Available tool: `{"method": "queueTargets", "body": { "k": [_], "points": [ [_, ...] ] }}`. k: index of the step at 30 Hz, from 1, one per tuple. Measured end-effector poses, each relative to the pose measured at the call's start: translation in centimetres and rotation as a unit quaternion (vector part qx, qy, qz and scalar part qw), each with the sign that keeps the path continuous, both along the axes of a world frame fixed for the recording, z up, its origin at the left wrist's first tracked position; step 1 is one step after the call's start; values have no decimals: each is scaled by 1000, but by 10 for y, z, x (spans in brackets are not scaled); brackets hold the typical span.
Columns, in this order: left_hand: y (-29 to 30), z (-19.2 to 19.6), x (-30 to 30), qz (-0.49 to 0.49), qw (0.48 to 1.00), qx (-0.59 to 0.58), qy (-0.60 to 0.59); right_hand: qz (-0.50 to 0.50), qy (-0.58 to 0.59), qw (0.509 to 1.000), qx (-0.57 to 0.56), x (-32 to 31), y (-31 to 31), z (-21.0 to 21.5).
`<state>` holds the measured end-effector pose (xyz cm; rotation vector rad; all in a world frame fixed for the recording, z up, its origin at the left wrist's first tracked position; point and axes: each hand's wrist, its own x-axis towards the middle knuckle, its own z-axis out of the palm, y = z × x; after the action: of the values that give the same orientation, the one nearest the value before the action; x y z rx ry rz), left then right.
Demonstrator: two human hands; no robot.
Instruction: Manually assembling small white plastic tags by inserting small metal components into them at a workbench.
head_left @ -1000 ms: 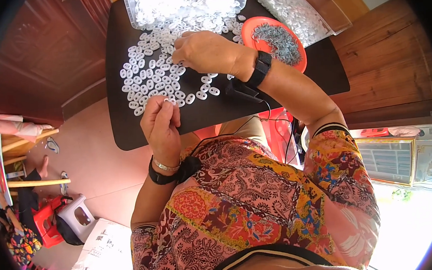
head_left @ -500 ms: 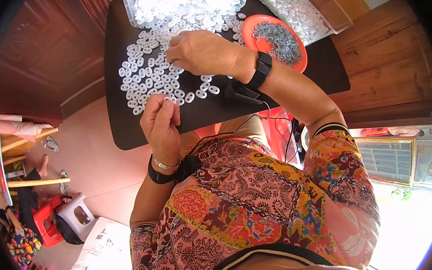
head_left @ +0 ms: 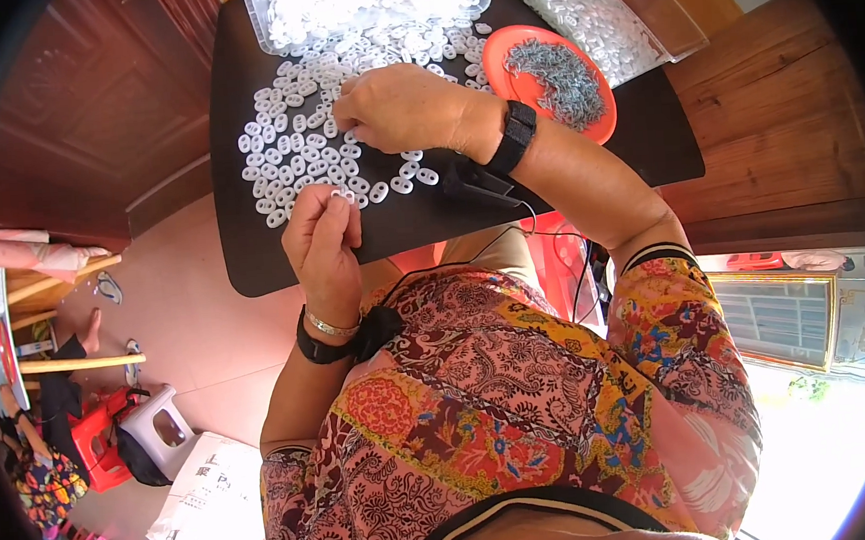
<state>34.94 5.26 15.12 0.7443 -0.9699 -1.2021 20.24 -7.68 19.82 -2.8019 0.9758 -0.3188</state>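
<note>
Between the thumb and fingers of my left hand (head_left: pixel 322 240) is a small white oval plastic piece with two holes (head_left: pixel 345 196), held by the table's near edge. My right hand (head_left: pixel 403 109) reaches over the scattered white two-holed pieces (head_left: pixel 317 168), its fingers curled down and pinched together. The back of the hand hides whatever is in those fingertips. Right of that hand, a red-orange plate (head_left: pixel 517 85) carries a heap of small grey metal screws or pins (head_left: pixel 562 85).
A clear plastic bin (head_left: pixel 265 26) full of white pieces stands at the table's far side. Another clear container of them (head_left: pixel 591 23) lies at the far right. A black object with a cable (head_left: pixel 482 184) rests on the dark table (head_left: pixel 251 258). A person (head_left: pixel 45 468) sits at far left.
My right hand has shifted very slightly over the white pieces, and its fingers stay curled. My left hand keeps its hold on the white piece, almost unmoved.
</note>
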Motion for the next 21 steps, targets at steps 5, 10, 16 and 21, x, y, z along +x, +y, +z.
{"method": "queueTargets", "body": {
  "k": [5,10,16,21],
  "points": [
    [1,2,-1,3,1000,17,1,-8,-3,999,39,2,3,5],
    [-2,-2,-1,1,1000,-2,-17,-24,-138,979,149,-11,6,6],
    [-3,10,-6,21,999,38,-24,-86,-418,749,507,-35,35,16],
    [-7,28,-20,-12,999,31,-33,-59,-528,573,624,-54,60,3]
  ]
}}
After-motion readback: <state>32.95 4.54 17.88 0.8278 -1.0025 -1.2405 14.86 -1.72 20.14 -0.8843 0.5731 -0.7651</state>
